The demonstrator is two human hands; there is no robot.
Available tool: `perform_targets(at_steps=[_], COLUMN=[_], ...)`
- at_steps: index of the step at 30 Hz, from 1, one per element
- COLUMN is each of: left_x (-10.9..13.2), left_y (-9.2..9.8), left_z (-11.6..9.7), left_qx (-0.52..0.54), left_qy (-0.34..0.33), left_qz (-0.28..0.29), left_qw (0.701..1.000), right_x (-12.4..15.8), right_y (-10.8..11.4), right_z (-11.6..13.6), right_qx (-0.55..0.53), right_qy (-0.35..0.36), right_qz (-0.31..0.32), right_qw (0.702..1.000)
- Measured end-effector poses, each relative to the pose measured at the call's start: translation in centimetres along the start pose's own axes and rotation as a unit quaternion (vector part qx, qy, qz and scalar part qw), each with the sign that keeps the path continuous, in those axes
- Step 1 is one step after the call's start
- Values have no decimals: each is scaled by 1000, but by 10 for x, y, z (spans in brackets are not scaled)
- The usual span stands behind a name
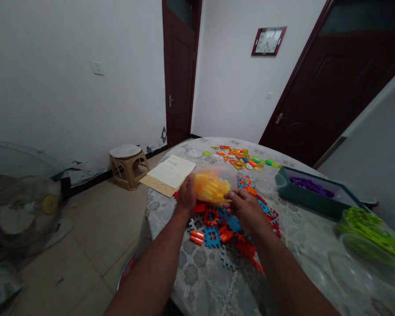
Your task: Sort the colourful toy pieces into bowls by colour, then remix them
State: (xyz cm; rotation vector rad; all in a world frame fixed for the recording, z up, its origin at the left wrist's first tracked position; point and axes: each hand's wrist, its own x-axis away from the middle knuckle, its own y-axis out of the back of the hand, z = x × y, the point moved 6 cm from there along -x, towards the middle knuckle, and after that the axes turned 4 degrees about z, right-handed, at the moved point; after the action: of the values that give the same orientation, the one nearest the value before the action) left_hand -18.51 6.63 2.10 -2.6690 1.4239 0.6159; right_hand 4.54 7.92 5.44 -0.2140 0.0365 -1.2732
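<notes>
Over the table, my left hand (187,193) grips the left side of a clear plastic container (212,184) filled with yellow pieces. At its right edge my right hand (245,206) has thumb and fingers pinched together on a yellow piece (228,196). Beneath and around both hands lies a pile of toothed plastic pieces in red, blue, orange and grey, among them a blue square piece (212,237) and orange tubes (196,238). The container's contents look slightly blurred.
A green box (316,204) of purple pieces and a clear tub of lime green pieces (370,230) stand at the right. More colourful pieces (237,157) lie at the table's back. Papers (171,171) lie at the left, beyond which is a stool (127,163).
</notes>
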Motion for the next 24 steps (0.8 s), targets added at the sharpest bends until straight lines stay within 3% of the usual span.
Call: perform_targets(at_steps=[4,9,13,16,19,21,22,24], left_x=[1,3,5,7,7,6,5,3], left_y=[-5,-11,-16,-21,-25,-27,-28,-30], left_z=[6,0,-6,-6,-4,-4,-5,-6], left_qx=[-17,-45,-84,-128,-172,-197,-204,-214], left_qy=[-10,-58,-96,-109,-114,-132,-142,-157], left_qz=[14,35,71,94,104,108,109,118], left_qw=[1000,997,989,981,973,965,963,957], right_x=[-5,-7,-2,9,31,54,67,88], right_y=[0,0,7,31,76,113,132,164], right_z=[-13,-9,13,53,108,144,160,180], right_qx=[-154,-204,-230,-208,-64,125,235,442], right_qy=[-65,-94,-88,-10,125,198,219,224], right_qz=[-22,-29,-15,-18,-52,-126,-175,-253], right_qw=[986,974,969,978,989,964,931,831])
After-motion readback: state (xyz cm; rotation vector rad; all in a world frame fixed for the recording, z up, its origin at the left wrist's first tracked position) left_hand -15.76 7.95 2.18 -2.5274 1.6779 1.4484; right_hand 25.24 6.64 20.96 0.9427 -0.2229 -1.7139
